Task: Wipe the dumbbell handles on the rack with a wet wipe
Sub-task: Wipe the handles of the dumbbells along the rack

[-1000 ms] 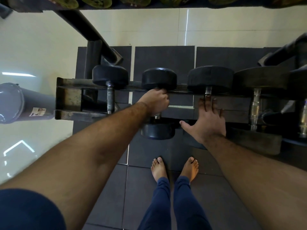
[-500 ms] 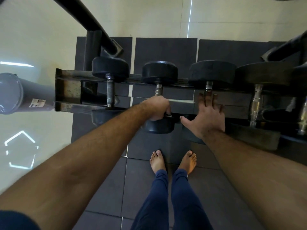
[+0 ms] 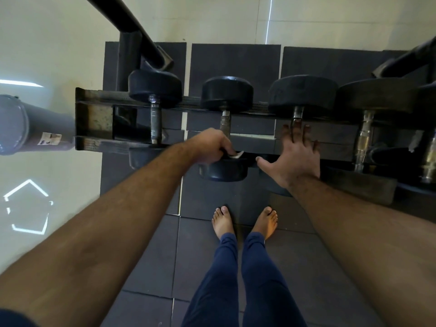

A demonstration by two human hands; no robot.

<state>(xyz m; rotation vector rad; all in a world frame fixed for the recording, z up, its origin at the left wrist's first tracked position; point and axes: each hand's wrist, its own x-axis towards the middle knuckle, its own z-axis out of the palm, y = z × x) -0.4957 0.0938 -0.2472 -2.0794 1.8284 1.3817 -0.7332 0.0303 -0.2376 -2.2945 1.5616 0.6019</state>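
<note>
Several black dumbbells lie across the metal rack (image 3: 94, 119). My left hand (image 3: 212, 147) grips a white wet wipe (image 3: 236, 155) at the near end of the second dumbbell's handle (image 3: 225, 121), just above its near head (image 3: 224, 171). My right hand (image 3: 296, 159) lies flat with fingers spread over the third dumbbell's handle (image 3: 297, 112), hiding most of it. The first dumbbell's handle (image 3: 155, 123) at the left is bare, and a fourth, chrome handle (image 3: 364, 138) shows at the right.
A grey cylinder (image 3: 35, 123) lies on the pale floor left of the rack. A black slanted frame bar (image 3: 132, 27) rises at the upper left, another at the upper right. My bare feet (image 3: 245, 220) stand on dark floor mats in front of the rack.
My left hand slid with the wipe down the second dumbbell's handle from its far end to its near end. My right hand stayed flat on the third dumbbell.
</note>
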